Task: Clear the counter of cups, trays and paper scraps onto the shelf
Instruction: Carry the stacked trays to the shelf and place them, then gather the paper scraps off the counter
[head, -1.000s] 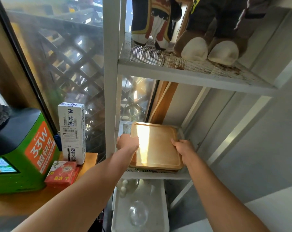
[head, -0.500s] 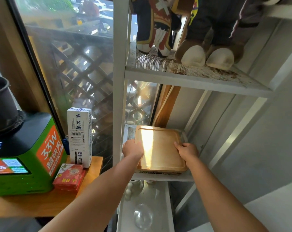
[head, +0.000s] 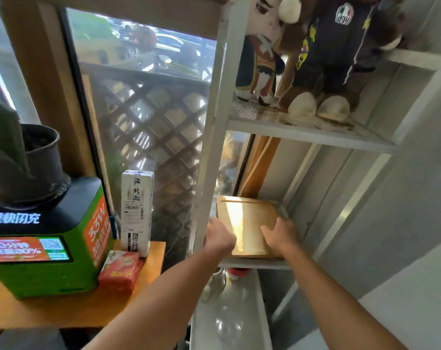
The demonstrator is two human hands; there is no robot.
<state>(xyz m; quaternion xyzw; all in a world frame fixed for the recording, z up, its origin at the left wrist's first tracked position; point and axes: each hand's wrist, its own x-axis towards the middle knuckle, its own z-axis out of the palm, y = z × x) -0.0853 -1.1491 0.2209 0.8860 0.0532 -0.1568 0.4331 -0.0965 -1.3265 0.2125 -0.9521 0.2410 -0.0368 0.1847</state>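
A wooden tray lies flat on the middle level of the white metal shelf. My left hand grips the tray's near left edge, beside the shelf's front post. My right hand rests on top of the tray's right side, fingers spread flat and pointing left. The tray's far edge sits deep in the shelf, near leaning wooden boards.
Two plush toys stand on the upper shelf level. Glassware sits on the lower level. To the left, the wooden counter holds a green charging station, a white carton, a red packet and a potted plant.
The view has tilted upward and moved back. My right hand has shifted from the tray's right edge onto its top surface. The tray stays on the shelf.
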